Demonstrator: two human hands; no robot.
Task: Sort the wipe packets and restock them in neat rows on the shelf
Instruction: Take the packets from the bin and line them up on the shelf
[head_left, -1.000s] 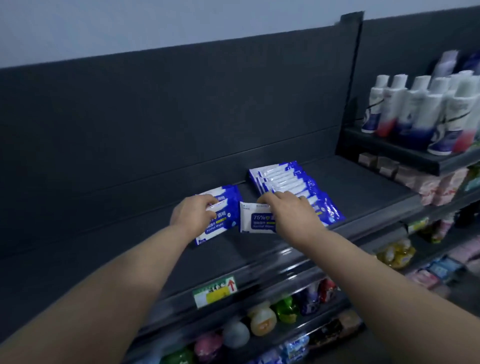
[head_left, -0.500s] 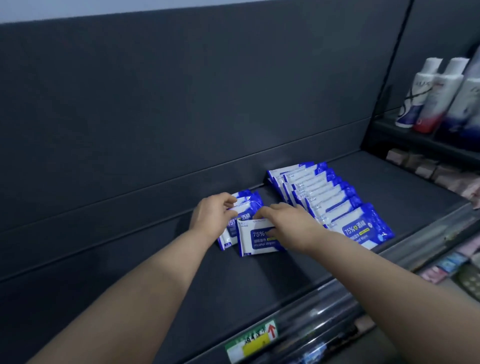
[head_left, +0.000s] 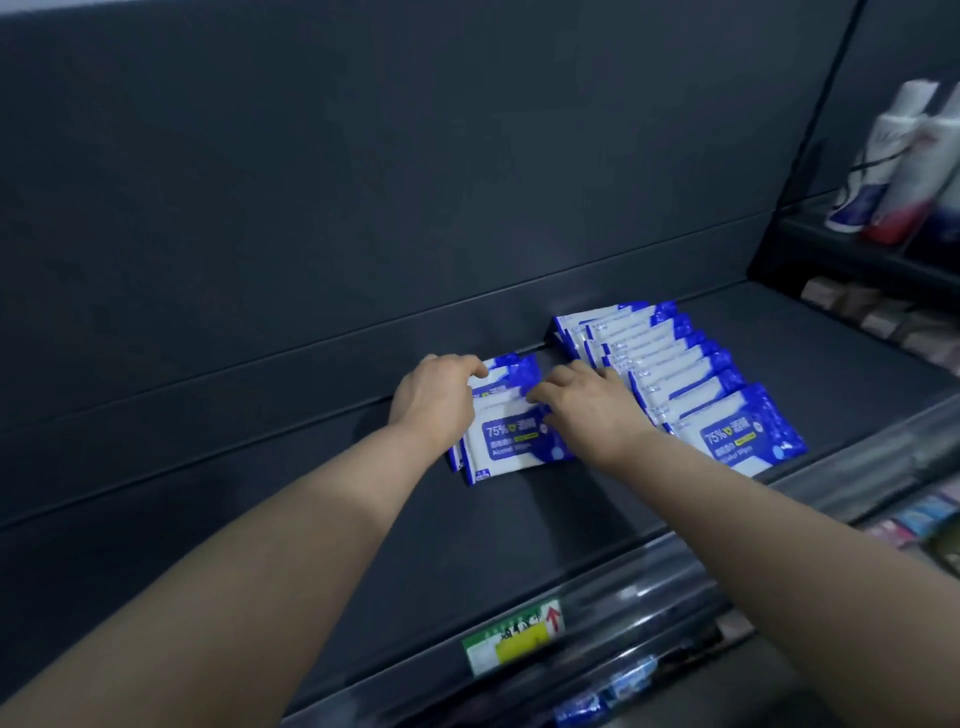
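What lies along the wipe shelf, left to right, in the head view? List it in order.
left hand → small packet stack between the hands → right hand → long row of packets → white bottles on the neighbouring shelf.

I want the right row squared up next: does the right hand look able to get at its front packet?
Likely yes: the right hand touches the small stack just beside that row, and nothing lies between it and the front packet.
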